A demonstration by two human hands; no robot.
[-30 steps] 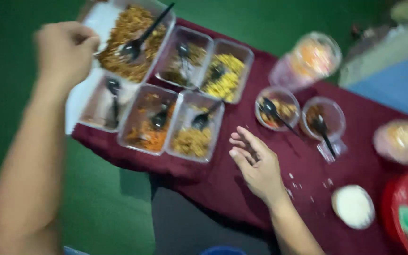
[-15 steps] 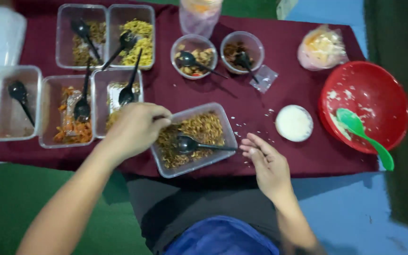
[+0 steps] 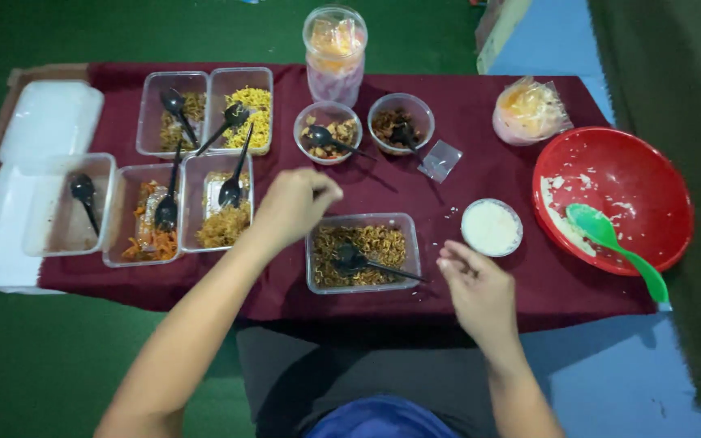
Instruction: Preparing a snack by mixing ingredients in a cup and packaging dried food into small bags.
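Hands hover over a maroon tablecloth (image 3: 480, 174). Left hand (image 3: 295, 204), loosely curled and holding nothing visible, sits at the far left corner of a clear container of fried noodles (image 3: 364, 251). Right hand (image 3: 479, 289), fingers relaxed and half open, rests empty beside the tip of the black spoon (image 3: 371, 263) in that container.

Right in front of you, at the near edge of the maroon-covered desk (image 3: 488, 174), sits a clear rectangular container (image 3: 363, 252), lying flat and open, filled with brown fried noodles. A black plastic spoon (image 3: 367, 263) rests in it, bowl on the noodles, handle pointing right and over the container's right rim toward the desk edge.
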